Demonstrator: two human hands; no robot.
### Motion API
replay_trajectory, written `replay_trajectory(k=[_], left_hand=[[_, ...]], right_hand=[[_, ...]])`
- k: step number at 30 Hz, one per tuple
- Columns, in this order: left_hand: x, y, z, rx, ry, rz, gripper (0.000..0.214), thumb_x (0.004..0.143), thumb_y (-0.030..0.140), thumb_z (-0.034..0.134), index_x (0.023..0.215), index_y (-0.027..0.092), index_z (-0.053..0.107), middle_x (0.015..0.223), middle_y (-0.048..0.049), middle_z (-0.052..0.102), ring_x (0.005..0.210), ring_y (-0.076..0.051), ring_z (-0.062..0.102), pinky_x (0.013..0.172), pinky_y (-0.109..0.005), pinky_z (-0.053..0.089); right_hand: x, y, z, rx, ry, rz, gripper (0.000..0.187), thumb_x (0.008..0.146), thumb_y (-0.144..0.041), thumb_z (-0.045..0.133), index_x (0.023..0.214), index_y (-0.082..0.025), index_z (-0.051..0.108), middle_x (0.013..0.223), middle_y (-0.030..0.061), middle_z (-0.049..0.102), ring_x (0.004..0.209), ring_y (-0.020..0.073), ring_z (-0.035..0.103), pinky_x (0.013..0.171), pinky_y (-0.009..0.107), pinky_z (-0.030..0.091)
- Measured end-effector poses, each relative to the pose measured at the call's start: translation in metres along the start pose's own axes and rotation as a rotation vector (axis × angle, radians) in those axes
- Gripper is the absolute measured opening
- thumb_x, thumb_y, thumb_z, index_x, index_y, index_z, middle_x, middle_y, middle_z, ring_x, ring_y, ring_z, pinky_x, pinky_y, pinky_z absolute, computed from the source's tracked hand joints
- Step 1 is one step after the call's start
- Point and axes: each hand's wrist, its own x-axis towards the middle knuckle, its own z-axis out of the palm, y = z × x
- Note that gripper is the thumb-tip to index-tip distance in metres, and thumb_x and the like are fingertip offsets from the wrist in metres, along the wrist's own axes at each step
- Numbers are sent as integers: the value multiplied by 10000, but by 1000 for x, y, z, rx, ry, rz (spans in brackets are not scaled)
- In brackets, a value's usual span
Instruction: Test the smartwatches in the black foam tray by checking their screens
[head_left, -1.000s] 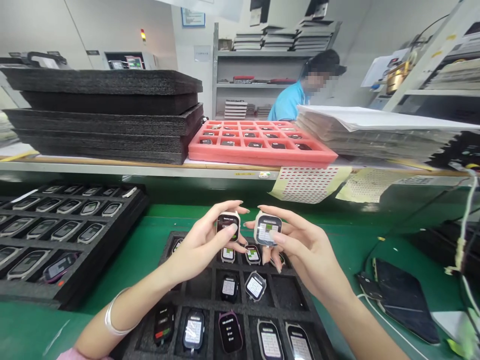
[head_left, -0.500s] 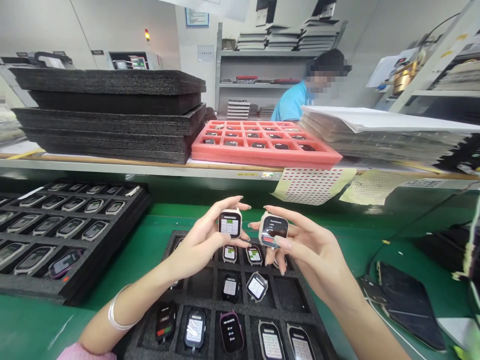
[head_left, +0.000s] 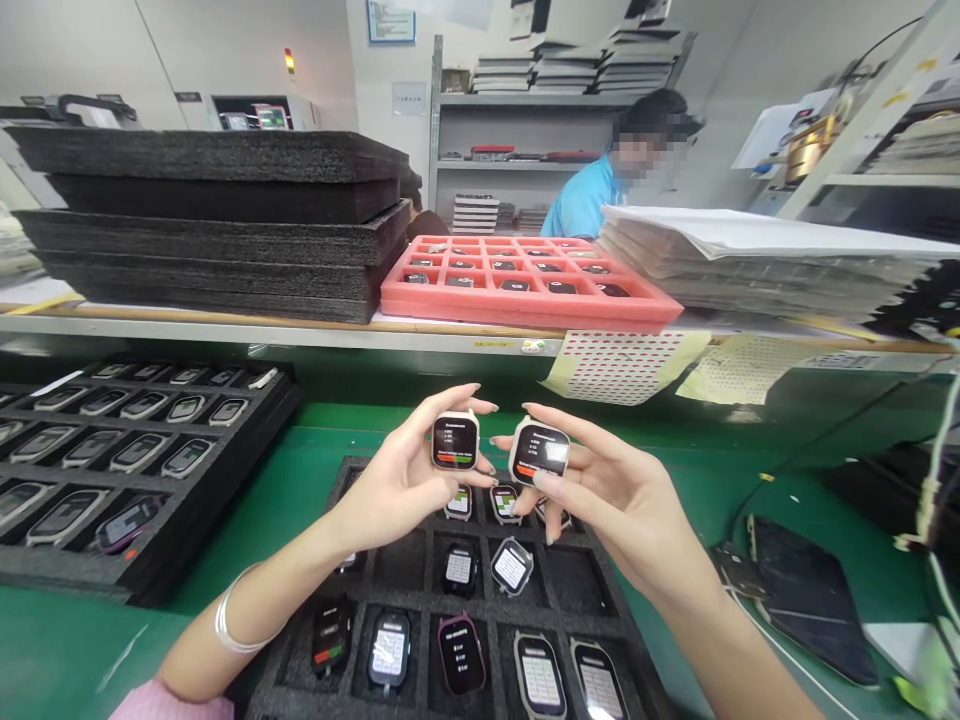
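My left hand (head_left: 412, 470) is closed around a smartwatch (head_left: 455, 441) with a pale case; its lit screen shows white text above a red and green strip. In my right hand (head_left: 611, 485) is a second smartwatch (head_left: 539, 450), also pale, its dark screen carrying similar text and a red patch, with my thumb at the lower edge. Both watches are held side by side, faces toward me, above a black foam tray (head_left: 401, 566). Several lit watches lie in the tray's compartments, among them a purple-rimmed watch (head_left: 461, 653) and a silver one (head_left: 512, 566).
Another foam tray (head_left: 161, 535) full of watches lies at left. On the shelf stand stacked black foam (head_left: 210, 240), a pink tray (head_left: 525, 312) and a paper stack (head_left: 750, 260). A dark flat device (head_left: 810, 600) with cables lies right. Behind the shelf is a person in blue (head_left: 581, 200).
The left watch's screen has switched from a white-and-green grid to dark with text and a red and green strip. The right watch now shows a wider red strip, and my right thumb has shifted slightly.
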Motion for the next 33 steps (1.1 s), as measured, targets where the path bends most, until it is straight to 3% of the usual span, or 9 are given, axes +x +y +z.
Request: replay_trajectory(k=[3,6,15,20,23,27,30,33], left_hand=[[0,1,2,56,40,-5,601,825,105,628,1361,278,418,1356,-90,448,910,-136,601,869,-321,567],[2,-1,3,78,73,-5,567,853,141,601,1369,278,411,1341,-93,465,869,-125,609,824,-305,584],[0,2,3,88,90,-2,460,869,170,567,1311,254,469,1322,-92,488,877,-147,612,842,-373,587],[3,0,5,169,200,15,307,902,256,543,1206,219,542,1218,-84,558,771,-115,595,695,-285,612],[5,-2,4,188,224,31,277,906,269,531,1174,203,563,1182,-85,576,740,-111,586,640,-264,609],[4,-2,1,114,160,15,425,841,154,573,1254,234,513,1273,-89,521,829,-135,605,739,-308,603],[2,0,0,52,72,13,611,748,58,609,1306,266,472,1334,-82,465,905,-149,606,841,-331,575],[1,1,0,50,60,7,620,767,75,631,1330,268,455,1330,-87,463,907,-147,615,861,-322,565]], right_hand=[[2,2,-1,-27,-34,2,479,837,-140,679,1290,-227,550,870,69,704,658,189,682,472,237,551],[3,3,-3,8,-65,4,478,840,-153,669,1296,-226,545,960,94,702,689,207,692,481,258,559],[5,8,-3,-27,-15,38,258,919,-279,587,1155,-181,617,936,119,722,516,168,660,382,228,491],[4,11,-2,-26,-68,26,252,922,-263,580,1158,-186,623,836,89,711,537,175,668,396,220,496],[2,10,-2,19,-106,38,294,900,-217,593,1193,-204,614,889,92,707,589,185,686,417,220,507],[2,9,-3,53,-142,38,443,826,-154,660,1256,-221,576,1049,123,690,680,216,700,461,254,540],[3,8,-3,44,-140,22,466,825,-166,674,1274,-221,561,1045,124,689,703,227,702,467,265,550],[3,9,-3,-5,-127,14,469,836,-184,682,1285,-220,552,996,111,696,685,221,701,447,262,552]])
